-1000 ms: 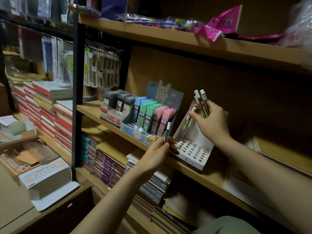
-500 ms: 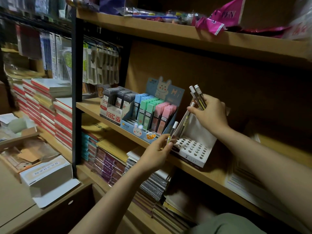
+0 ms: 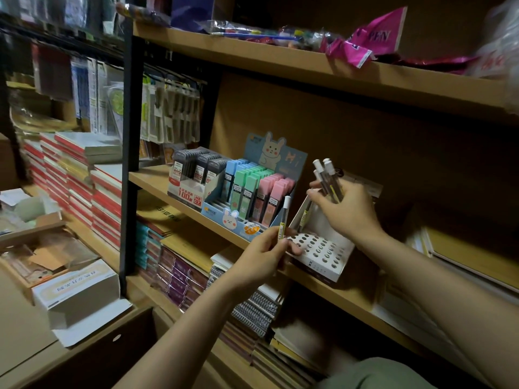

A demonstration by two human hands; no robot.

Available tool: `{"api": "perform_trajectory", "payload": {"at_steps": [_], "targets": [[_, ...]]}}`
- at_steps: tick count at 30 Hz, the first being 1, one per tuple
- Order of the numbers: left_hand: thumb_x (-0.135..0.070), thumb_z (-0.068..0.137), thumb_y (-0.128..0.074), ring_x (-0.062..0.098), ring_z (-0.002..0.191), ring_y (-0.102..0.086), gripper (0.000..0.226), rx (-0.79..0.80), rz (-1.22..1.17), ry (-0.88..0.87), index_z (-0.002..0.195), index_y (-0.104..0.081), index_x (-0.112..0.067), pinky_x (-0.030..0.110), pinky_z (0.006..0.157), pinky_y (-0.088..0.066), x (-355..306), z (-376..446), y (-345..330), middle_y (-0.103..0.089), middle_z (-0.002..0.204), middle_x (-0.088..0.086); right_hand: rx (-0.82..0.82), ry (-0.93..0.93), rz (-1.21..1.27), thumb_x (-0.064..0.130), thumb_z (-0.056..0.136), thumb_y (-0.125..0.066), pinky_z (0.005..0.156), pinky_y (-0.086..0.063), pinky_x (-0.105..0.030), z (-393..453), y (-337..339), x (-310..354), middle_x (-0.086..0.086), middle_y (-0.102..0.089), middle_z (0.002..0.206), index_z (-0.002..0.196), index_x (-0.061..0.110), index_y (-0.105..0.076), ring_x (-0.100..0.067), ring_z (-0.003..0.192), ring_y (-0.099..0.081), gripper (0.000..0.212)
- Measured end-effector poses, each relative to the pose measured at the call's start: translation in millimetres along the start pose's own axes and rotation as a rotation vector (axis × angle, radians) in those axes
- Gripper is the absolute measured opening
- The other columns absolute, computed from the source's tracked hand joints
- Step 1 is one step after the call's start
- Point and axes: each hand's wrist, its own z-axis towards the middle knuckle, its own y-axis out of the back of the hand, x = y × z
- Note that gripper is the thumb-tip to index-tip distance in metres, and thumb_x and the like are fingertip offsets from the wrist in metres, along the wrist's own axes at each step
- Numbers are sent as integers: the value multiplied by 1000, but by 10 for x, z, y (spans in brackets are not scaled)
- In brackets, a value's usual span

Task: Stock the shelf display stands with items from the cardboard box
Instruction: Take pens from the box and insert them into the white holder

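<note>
The white display stand point(image 3: 320, 248) sits on the middle shelf point(image 3: 351, 301), its holed deck mostly bare; one pencil point(image 3: 304, 217) leans in it against the left wall, possibly standing in a hole, though that is hard to see. The left hand point(image 3: 261, 256), at the stand's front left corner, pinches a single white-capped pencil point(image 3: 284, 217) upright. The right hand point(image 3: 348, 211), above the stand's back, grips a bundle of pencils point(image 3: 330, 179). Just left of the stand, a blue rabbit box point(image 3: 238, 220) holds blue, green and pink lead cases in rows. Left of that, a white box point(image 3: 188, 193) holds dark cases.
</note>
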Motion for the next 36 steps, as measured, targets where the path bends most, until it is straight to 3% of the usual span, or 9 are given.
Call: {"api": "perform_trajectory", "payload": {"at_steps": [3,8,10,12,17,24,29,33,36], "targets": [[-10,104,-36,6,62,-45,26,24,-5,-28,126,-51,-9,14,55,-38,-12,8,-17,-62,86,-2,181,-27,130,37,81,-76,68,-50,-19,-134,-11,83,11,-73,81,96,33,-72,2,76,-68,15],[-12,103,-41,1,68,-56,23,45,71,-64,123,-53,-13,16,62,-46,-8,15,-40,-68,88,-9,172,-15,159,24,77,-81,63,-50,-14,-164,-36,132,3,-73,76,92,26,-72,-5,71,-70,18],[-19,101,-46,5,92,-60,23,-85,336,-121,124,-52,-19,24,80,-52,55,56,-26,-65,107,-6,124,-17,142,23,79,-80,68,-51,-21,-105,14,138,3,-71,81,98,26,-70,-9,77,-69,22],[-24,98,-51,10,113,-52,29,-213,694,-224,127,-50,-21,33,97,-48,147,80,26,-55,125,-4,14,31,83,23,81,-78,70,-49,-21,-21,87,133,6,-68,87,103,26,-67,-5,81,-66,25],[-33,95,-46,15,141,-27,39,-95,1185,-378,134,-50,-32,40,110,-36,340,61,114,-33,153,-6,-105,201,-151,29,85,-73,63,-36,-3,48,107,95,12,-61,74,97,23,-61,5,71,-57,17],[-34,98,-47,18,144,-24,43,-114,1279,-401,141,-44,-36,39,110,-36,430,79,142,-28,157,-6,-96,227,-139,28,88,-70,63,-35,3,-31,-14,28,11,-58,71,94,22,-58,12,74,-55,14],[-34,98,-48,19,142,-26,42,-121,1275,-412,140,-45,-35,38,108,-39,425,85,135,-30,156,-5,-109,223,-178,28,88,-71,60,-36,-1,-54,-7,10,9,-55,66,90,22,-56,8,70,-55,16],[-33,97,-51,19,138,-30,42,-142,1269,-432,139,-48,-35,37,105,-41,428,80,128,-34,155,-6,-134,159,-198,30,87,-71,57,-32,-9,56,-16,10,7,-56,70,93,21,-58,-2,67,-55,17],[-33,97,-52,19,137,-31,42,-149,1270,-426,138,-49,-35,38,104,-42,433,82,126,-34,154,-7,-111,171,-254,28,84,-75,60,-41,-18,90,-87,1,5,-59,81,90,17,-63,-9,72,-55,18]]}}
